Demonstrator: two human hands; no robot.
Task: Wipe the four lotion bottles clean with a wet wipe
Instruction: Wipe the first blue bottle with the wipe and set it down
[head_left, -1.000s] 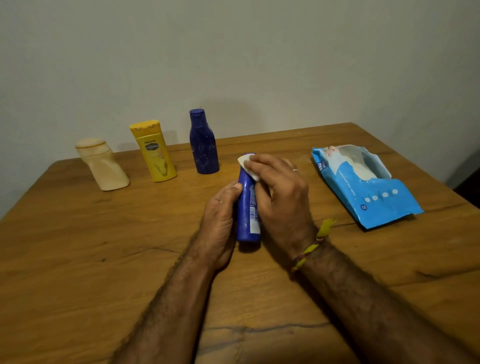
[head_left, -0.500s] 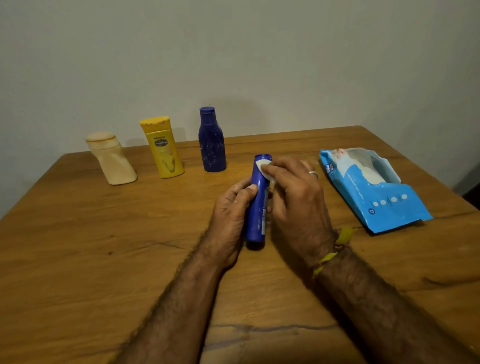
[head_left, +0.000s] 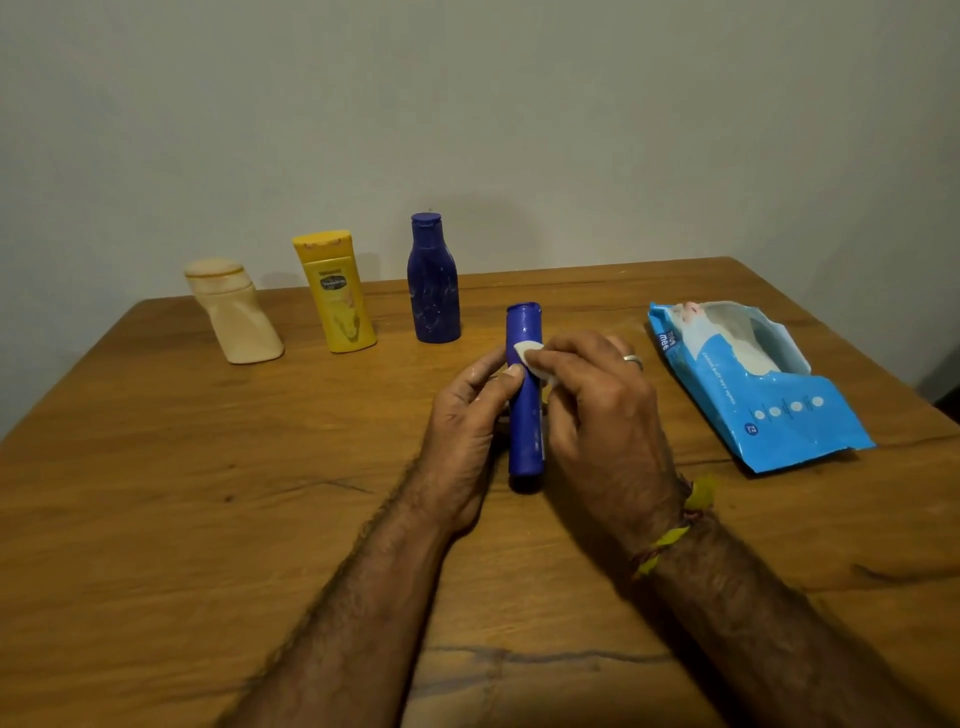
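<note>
A slim blue lotion bottle (head_left: 524, 415) stands upright on the wooden table (head_left: 156, 493) between my hands. My left hand (head_left: 467, 431) grips its left side, thumb on the front. My right hand (head_left: 597, 410) pinches a small white wet wipe (head_left: 527, 353) against the bottle's upper part. At the back stand a dark blue bottle (head_left: 434, 280), a yellow bottle (head_left: 335, 291) and a cream bottle (head_left: 234, 312).
An open blue pack of wet wipes (head_left: 753, 384) lies flat on the table to the right of my right hand. A grey wall rises right behind the table's far edge.
The wipe in my right hand has slid down from the bottle's cap to below it. The bottle has been turned, so its white label no longer faces me.
</note>
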